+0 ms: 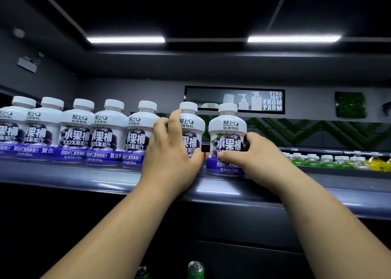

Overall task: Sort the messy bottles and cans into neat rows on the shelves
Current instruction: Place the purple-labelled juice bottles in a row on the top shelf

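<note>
Head view, near to far: two green can tops (195, 268) sit low in the dark. Above, my bare forearms reach up to a smooth grey shelf (63, 174). My left hand (171, 151) wraps one squat white bottle (191, 128); my right hand (257, 154) pinches its neighbour (227, 134) at the purple label base, likely to close the gap. Five matching glossy, white-capped bottles (109, 132) already stand in line leftward.
</note>
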Demonstrator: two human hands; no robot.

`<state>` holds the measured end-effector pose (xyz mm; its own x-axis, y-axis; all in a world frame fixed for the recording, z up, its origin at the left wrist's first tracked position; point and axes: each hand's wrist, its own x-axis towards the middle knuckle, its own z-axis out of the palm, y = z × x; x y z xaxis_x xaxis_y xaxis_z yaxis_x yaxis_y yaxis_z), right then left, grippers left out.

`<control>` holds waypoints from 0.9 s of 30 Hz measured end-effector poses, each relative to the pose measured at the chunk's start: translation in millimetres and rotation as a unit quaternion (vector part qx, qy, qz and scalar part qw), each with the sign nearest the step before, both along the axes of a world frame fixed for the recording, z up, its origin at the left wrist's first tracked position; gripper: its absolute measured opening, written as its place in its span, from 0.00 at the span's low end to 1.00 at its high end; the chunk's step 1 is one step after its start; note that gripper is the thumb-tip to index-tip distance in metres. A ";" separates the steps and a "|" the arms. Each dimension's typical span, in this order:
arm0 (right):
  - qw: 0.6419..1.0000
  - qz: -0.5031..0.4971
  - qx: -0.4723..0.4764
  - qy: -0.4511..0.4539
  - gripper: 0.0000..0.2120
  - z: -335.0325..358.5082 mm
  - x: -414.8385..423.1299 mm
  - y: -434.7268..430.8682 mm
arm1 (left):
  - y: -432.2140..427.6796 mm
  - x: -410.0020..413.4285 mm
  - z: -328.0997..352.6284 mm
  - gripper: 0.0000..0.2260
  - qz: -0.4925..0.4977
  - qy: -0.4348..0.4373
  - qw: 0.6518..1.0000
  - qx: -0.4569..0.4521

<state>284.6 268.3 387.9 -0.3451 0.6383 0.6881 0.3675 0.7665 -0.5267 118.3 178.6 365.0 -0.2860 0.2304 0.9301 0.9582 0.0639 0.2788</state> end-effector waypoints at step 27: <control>0.981 -0.100 0.134 -0.101 0.34 -7.9 -3.7 -18.1 | -3.3 -6.7 -3.9 0.39 0.051 -0.012 0.999 0.012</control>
<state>281.0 250.2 380.1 -0.3774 0.5127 0.7712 0.6006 0.7694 -0.2175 111.6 175.4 361.1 -0.3298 0.1767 0.9273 0.9399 0.1539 0.3050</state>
